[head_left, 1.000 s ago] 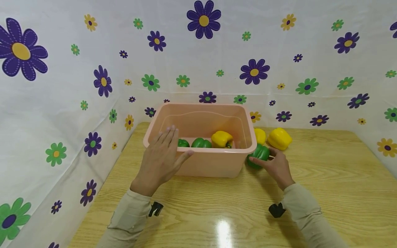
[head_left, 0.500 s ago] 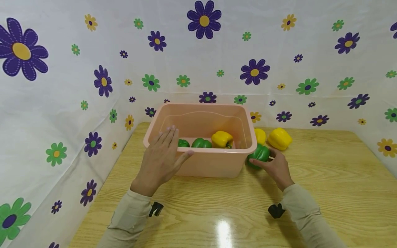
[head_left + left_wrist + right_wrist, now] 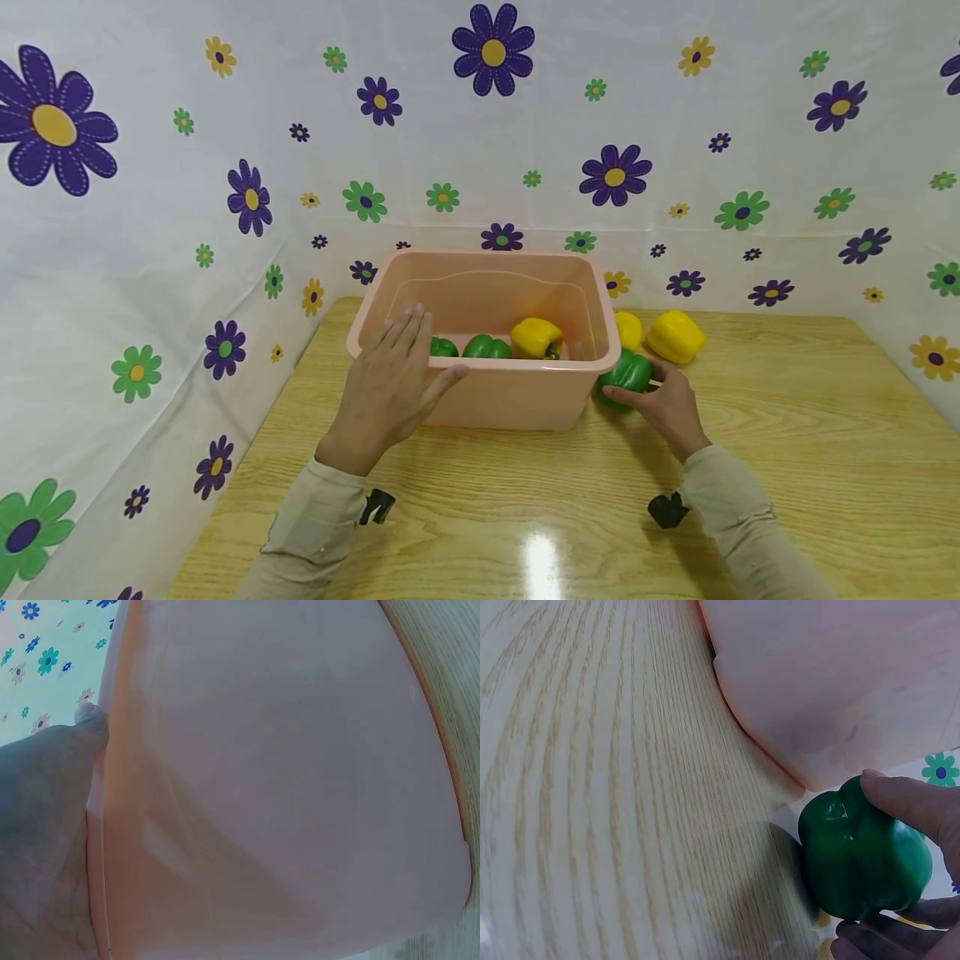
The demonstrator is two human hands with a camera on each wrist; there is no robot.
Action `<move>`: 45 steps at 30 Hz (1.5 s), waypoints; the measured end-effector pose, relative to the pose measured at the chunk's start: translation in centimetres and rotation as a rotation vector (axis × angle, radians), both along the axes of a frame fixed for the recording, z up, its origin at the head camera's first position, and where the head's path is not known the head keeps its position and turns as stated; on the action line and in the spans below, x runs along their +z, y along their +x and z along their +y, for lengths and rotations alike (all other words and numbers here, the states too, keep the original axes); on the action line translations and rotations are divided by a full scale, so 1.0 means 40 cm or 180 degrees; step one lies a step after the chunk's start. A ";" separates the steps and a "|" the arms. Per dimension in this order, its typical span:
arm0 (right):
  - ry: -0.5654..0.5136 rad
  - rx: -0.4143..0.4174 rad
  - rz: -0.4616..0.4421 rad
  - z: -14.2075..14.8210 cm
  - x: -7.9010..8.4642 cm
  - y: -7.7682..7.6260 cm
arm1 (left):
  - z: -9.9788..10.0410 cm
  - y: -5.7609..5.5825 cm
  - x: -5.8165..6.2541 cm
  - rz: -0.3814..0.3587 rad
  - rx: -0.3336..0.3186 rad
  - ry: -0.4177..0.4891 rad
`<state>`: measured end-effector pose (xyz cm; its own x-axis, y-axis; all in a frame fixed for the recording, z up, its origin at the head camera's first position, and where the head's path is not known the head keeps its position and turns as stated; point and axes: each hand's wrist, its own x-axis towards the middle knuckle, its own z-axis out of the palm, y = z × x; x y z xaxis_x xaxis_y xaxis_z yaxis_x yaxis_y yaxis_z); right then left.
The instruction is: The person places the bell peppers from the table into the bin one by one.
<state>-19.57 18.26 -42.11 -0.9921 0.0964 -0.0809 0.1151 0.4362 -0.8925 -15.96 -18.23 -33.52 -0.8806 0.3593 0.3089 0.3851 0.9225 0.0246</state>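
Note:
My left hand [image 3: 390, 383] lies flat over the front left rim of a pink plastic bin [image 3: 510, 396], fingers straight and thumb along the rim. In the left wrist view the thumb [image 3: 91, 724] rests at the bin's edge. My right hand [image 3: 667, 404] grips a green bell pepper [image 3: 628, 375] by the bin's right front corner, thumb on the near side and fingers behind. The right wrist view shows that hand [image 3: 922, 847] around the pepper [image 3: 862, 851]. Inside the bin sit green peppers [image 3: 487, 347] and a yellow pepper [image 3: 534, 337]; the left hand hides part of the interior.
Two yellow peppers lie right of the bin: one [image 3: 628, 330] partly hidden behind the green one, the other [image 3: 677, 336] in full view. Everything stands on a wooden table [image 3: 480, 500]. A flower-printed white sheet [image 3: 525, 125] rises behind and on the left.

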 end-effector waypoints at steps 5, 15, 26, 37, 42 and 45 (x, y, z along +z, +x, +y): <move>0.0032 0.0006 0.0012 0.001 0.002 0.000 | -0.001 -0.001 -0.002 0.0009 0.0000 0.0013; 0.0108 -0.0028 0.0060 0.008 0.001 -0.003 | 0.002 -0.003 0.003 -0.0017 -0.0005 0.0049; 0.0122 -0.0055 -0.0048 0.014 0.018 -0.001 | 0.000 -0.003 0.001 -0.0006 -0.0007 0.0051; 0.0202 -0.0119 -0.0006 0.023 0.037 0.009 | -0.001 -0.002 0.003 -0.0012 -0.0007 0.0031; 0.0147 -0.0095 0.0040 0.025 0.052 0.018 | -0.001 -0.001 0.002 -0.0022 -0.0010 0.0035; 0.0099 -0.0073 0.0059 0.027 0.062 0.023 | -0.001 -0.001 0.001 0.0008 -0.0009 0.0033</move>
